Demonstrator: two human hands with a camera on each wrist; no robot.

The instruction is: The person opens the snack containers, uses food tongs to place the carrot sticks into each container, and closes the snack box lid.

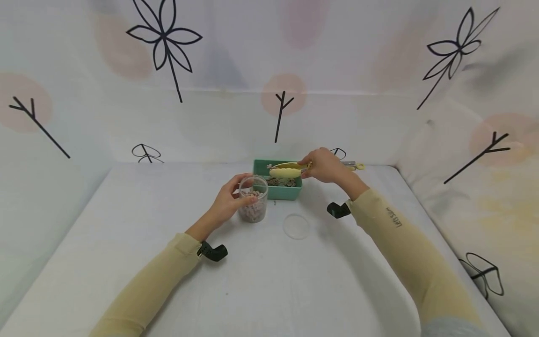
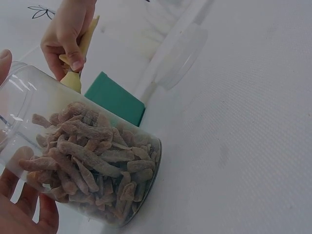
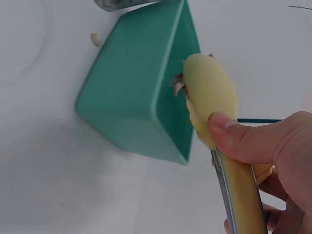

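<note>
My left hand [image 1: 227, 202] grips a clear, lidless jar [image 1: 260, 213] on the table. Brownish dried strips [image 2: 92, 161] fill much of the jar. In the right hand [image 1: 324, 166] is a pair of tongs [image 1: 286, 173] with yellow scalloped tips, held over a green rectangular bin [image 1: 282, 193] behind the jar's right side. Small dried pieces [image 3: 178, 84] stick out from between the tong tips in the right wrist view. More dried pieces [image 1: 284, 181] lie inside the bin.
A round clear lid [image 1: 296, 226] lies flat on the white table in front of the bin. One small loose bit [image 3: 95, 40] sits on the table beside the bin. White cloth walls with drawn flowers stand behind and at both sides.
</note>
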